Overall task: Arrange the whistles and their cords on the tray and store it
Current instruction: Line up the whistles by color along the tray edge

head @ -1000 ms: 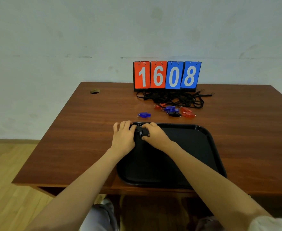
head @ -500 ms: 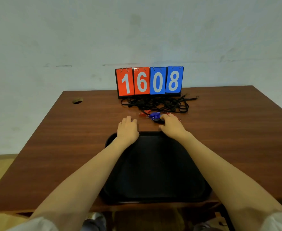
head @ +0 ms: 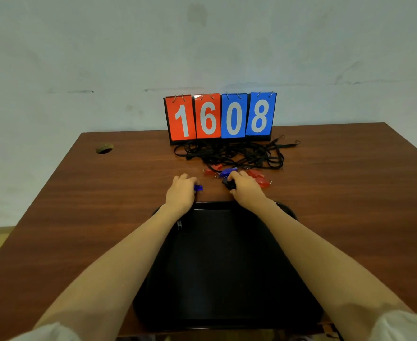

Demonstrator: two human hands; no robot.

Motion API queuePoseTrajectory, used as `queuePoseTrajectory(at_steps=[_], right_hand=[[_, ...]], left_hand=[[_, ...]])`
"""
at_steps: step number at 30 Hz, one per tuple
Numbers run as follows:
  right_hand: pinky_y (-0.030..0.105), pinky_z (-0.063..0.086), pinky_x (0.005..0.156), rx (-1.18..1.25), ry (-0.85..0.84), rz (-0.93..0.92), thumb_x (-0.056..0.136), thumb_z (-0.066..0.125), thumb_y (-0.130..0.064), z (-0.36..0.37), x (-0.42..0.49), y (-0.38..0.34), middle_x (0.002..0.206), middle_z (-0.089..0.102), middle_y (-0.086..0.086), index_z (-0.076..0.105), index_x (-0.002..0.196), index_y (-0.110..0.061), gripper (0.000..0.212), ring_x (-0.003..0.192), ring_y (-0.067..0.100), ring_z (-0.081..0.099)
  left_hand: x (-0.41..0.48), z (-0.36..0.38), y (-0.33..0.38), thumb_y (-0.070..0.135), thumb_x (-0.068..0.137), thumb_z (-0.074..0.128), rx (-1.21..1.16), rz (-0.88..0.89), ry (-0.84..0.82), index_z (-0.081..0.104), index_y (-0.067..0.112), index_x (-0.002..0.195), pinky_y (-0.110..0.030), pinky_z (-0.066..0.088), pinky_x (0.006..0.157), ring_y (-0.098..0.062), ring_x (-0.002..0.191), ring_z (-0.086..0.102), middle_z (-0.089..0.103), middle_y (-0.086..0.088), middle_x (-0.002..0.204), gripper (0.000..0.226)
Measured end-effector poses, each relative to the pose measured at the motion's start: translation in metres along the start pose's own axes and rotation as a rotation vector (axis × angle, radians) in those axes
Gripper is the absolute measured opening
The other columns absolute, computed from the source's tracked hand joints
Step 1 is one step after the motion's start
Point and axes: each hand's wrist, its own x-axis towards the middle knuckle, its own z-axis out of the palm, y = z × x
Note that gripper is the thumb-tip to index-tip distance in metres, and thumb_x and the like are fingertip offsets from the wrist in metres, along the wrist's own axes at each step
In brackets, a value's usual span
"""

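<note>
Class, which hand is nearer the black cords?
Right. The right hand, gripping a black whistle, lies just in front of the cords; the left hand, gripping a blue whistle, is farther, front-left.

A plain staged recording room: bare scuffed white wall (head: 104,45), wooden counter (head: 79,205) with cable hole (head: 104,148), flip scoreboard (head: 221,116) at its far edge.

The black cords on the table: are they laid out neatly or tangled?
Tangled: the black cords lie in one criss-crossing heap on the table, before the score cards.
</note>
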Motion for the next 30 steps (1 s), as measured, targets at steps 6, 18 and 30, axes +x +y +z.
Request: queuePoseTrajectory(at_steps=[6,18,30], right_hand=[[0.038,0.049,0.086,-0.016,-0.009,0.001,0.091,0.052,-0.004,0.001,-0.005,-0.010,0.120,0.054,0.016,0.043,0.122,-0.013,0.034,0.104,0.029,0.056],[0.013,0.045,0.069,0.817,0.288,0.063,0.089,0.061,-0.006,-0.016,-0.071,-0.032,0.096,0.055,-0.006,0.044,0.109,-0.018,0.029,0.081,0.002,0.057],[0.029,0.044,0.091,0.681,0.130,0.154,0.092,0.059,-0.023,0.004,-0.110,-0.042,0.115,0.058,-0.001,0.062,0.115,-0.021,0.023,0.109,0.016,0.055]], left_hand=[[-0.002,-0.004,0.007,0.011,0.093,0.050,0.012,0.049,-0.011,0.053,0.015,0.123,-0.040,0.042,0.086,-0.030,0.113,0.045,0.056,-0.011,0.118,0.030],[-0.076,-0.036,0.024,0.023,0.086,0.065,-0.481,0.096,0.141,0.058,0.018,0.117,-0.021,0.039,0.083,-0.012,0.096,0.050,0.046,0.003,0.106,0.032],[-0.147,-0.019,0.008,0.013,0.091,0.054,-0.093,0.289,-0.077,0.053,0.018,0.125,-0.033,0.043,0.094,-0.020,0.116,0.048,0.050,0.000,0.127,0.035]])
